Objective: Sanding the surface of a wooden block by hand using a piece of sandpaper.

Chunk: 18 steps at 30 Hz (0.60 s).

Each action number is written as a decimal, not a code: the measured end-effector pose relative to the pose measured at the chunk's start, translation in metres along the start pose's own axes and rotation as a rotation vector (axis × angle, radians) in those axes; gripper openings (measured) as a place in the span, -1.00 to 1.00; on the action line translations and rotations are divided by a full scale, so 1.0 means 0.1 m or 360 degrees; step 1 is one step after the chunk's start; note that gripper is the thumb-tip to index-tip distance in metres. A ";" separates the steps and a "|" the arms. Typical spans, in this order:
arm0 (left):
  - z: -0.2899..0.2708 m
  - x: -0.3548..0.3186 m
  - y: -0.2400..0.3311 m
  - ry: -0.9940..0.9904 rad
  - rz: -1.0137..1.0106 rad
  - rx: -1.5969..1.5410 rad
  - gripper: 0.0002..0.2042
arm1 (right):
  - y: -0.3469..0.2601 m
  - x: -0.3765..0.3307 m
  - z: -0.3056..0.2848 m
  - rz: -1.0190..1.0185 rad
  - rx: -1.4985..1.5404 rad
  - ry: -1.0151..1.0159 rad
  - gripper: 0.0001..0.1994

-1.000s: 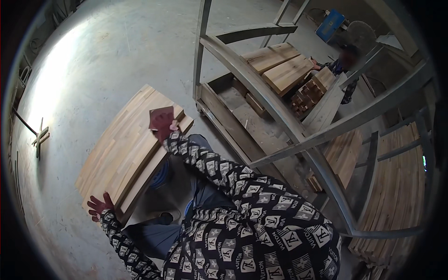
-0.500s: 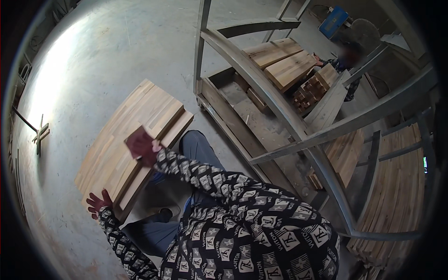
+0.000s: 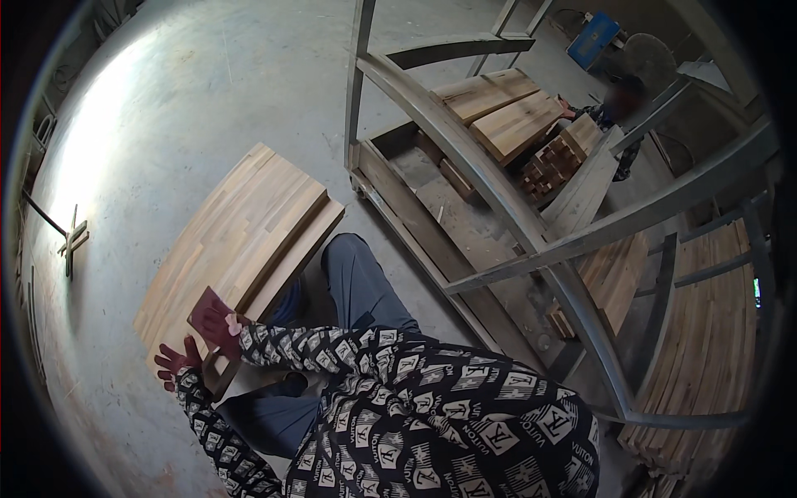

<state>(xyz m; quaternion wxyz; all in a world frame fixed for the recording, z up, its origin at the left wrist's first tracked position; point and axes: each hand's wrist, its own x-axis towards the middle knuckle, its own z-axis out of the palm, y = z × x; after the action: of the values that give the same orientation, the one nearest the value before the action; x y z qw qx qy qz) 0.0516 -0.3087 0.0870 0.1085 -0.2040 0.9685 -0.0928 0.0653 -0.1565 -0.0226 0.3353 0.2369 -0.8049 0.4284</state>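
Observation:
A pale wooden panel (image 3: 241,220) made of glued strips lies in front of me, slanting from near left to far middle. Beneath it, a second wooden piece (image 3: 309,242) juts out along the side closest to my legs. My right hand (image 3: 222,332), in a dark red glove, presses a dark red sheet of sandpaper (image 3: 202,300) flat on the panel's near part. Just left of it, my gloved left hand (image 3: 178,358) rests with fingers spread on the panel's near left end, holding nothing.
To the right stands a grey metal frame (image 3: 465,158) with wooden boards (image 3: 519,124) beyond its rail. Stacked long planks (image 3: 706,307) lie at the far right. Another person (image 3: 623,104) works behind the frame. A blue box (image 3: 594,40) is at the back, and a small metal stand (image 3: 73,236) is at left.
My right hand has slid the sandpaper along the panel toward me and to the left, ending beside my left hand. The left hand stays where it was.

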 end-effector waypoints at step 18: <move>0.13 0.08 0.20 0.0264 0.0166 -0.0010 -0.06 | 0.75 -0.13 -1.27 0.0385 -0.0967 -0.0004 -0.53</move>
<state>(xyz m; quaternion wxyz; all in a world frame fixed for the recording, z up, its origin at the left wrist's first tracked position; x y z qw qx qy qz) 0.0405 -0.2960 0.0692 0.0321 -0.1452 0.9838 -0.1005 0.0671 -0.0084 -0.0201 0.3362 0.0291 -0.9187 0.2051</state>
